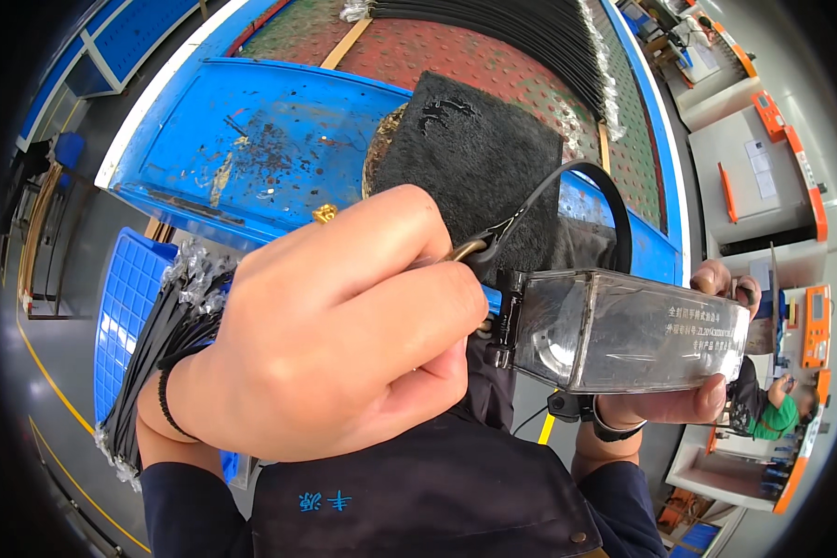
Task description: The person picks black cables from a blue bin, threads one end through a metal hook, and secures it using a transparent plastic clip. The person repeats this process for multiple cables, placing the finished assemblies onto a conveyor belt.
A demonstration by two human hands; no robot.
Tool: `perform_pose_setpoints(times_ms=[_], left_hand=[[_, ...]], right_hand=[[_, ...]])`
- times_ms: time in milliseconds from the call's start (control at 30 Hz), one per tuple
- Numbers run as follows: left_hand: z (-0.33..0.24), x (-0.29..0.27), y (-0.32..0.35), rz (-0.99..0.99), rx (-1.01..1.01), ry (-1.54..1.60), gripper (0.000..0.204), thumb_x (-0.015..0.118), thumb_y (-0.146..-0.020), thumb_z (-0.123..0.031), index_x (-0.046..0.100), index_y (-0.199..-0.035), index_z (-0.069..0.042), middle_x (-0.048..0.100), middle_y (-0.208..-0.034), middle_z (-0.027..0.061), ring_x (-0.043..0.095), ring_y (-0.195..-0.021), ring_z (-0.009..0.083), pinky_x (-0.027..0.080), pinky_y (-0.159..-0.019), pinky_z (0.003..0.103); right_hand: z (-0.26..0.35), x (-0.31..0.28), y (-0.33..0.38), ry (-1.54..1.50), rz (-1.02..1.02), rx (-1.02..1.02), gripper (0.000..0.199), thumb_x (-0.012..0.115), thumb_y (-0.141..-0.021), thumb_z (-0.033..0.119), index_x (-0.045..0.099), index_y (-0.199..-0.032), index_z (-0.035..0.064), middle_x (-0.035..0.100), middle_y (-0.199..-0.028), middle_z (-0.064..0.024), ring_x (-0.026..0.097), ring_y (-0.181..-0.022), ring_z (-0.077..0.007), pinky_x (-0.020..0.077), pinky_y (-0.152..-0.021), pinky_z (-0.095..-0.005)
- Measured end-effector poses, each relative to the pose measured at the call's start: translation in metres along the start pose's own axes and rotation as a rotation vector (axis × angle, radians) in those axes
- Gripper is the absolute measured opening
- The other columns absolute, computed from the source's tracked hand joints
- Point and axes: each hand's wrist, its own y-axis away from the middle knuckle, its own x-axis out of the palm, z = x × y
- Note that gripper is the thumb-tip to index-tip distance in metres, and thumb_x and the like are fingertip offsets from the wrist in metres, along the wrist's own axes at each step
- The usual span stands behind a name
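Clear plastic box [656, 335] sits between 3 and 4 o'clock from the middle of the view, with its black end clip [506, 321] facing 9 o'clock, right beside the other hand. To do this part well, I think the right hand [658, 407] should hold the box very still, while the left hand [349, 321] does the small, fussy work at the clip end. A light squeeze seems best, because the thin plastic walls might crack. The black cable [625, 209] makes a loop out toward 2 o'clock, and it should stay loose so it doesn't bend hard or tug.

Now the fingers. On the left, they are curled up tight, and they seem to be pinching a brass-coloured piece [470, 249] where the cable ends. I can't tell whether they press on the clip too. On the right, the hand is open about as wide as the box and grips it: thumb at the bottom, toward 5 o'clock, and fingertips over the top, toward 1 o'clock.
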Motion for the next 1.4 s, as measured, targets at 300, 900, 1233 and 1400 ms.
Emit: perform_pose_setpoints(times_ms=[300,900,1233,1400], left_hand=[[0.001,-0.001,0.001,-0.013,-0.038,0.019,0.025,0.058,-0.049,0.008,0.062,-0.071,-0.002,0.049,-0.065,0.009,0.049,-0.056,0.0189,0.036,-0.048,0.026],[0.007,-0.001,0.011,-0.07,0.212,-0.201,0.031,0.061,-0.051,0.009,0.062,-0.078,-0.007,0.052,-0.074,0.0077,0.05,-0.058,0.0207,0.039,-0.05,0.029],[0.037,-0.018,0.03,-0.42,-0.483,0.025,0.009,0.052,-0.079,-0.001,0.052,-0.087,-0.002,0.05,-0.075,0.0032,0.046,-0.062,0.0092,0.038,-0.055,0.022],[0.055,-0.035,0.043,-0.575,-0.593,0.859,0.013,0.052,-0.086,-0.012,0.047,-0.093,-0.003,0.047,-0.076,0.004,0.041,-0.056,0.0081,0.035,-0.05,0.021]], right_hand=[[0.004,-0.012,0.005,0.016,0.072,-0.016,0.078,0.067,-0.056,0.043,0.036,-0.119,0.0093,0.046,-0.094,-0.0133,0.048,-0.077,-0.0169,0.048,-0.063,-0.0269],[-0.003,-0.006,-0.003,-0.006,0.049,0.074,0.074,0.065,-0.059,0.047,0.039,-0.116,0.0078,0.05,-0.096,-0.0159,0.052,-0.088,-0.021,0.0468,-0.075,-0.0323],[-0.01,-0.049,-0.042,-0.724,0.218,0.096,0.048,0.049,-0.089,0.026,0.038,-0.123,-0.006,0.048,-0.122,-0.0186,0.047,-0.113,-0.0282,0.0404,-0.094,-0.0391],[-0.059,-0.013,-0.036,-0.229,0.166,0.284,0.043,0.052,-0.087,0.01,0.035,-0.126,0.0038,0.047,-0.113,-0.0113,0.055,-0.101,-0.0236,0.0504,-0.084,-0.0404]])
